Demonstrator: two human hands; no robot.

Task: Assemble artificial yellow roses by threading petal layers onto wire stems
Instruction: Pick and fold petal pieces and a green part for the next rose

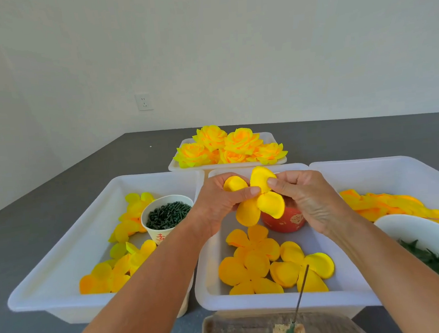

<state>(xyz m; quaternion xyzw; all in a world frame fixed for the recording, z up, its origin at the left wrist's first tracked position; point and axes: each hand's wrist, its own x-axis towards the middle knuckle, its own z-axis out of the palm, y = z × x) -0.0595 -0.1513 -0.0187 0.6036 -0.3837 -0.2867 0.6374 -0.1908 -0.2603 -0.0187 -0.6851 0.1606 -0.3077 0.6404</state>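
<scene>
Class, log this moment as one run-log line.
left hand: pinches petal layer | right hand: pinches same | wire stem: upright, bare

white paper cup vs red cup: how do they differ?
The white paper cup stands in the left bin; the red cup stands in the middle bin. The white cup is in plain view, filled with dark green pieces; the red cup is partly hidden behind the held petal layer, contents unseen. Both stand upright.

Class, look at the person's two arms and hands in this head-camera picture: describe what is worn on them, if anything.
Nothing is worn. The left hand and right hand are bare, with no gloves, rings, watch or bracelets showing. Both forearms are bare to the frame's edge; no sleeves show.
</scene>
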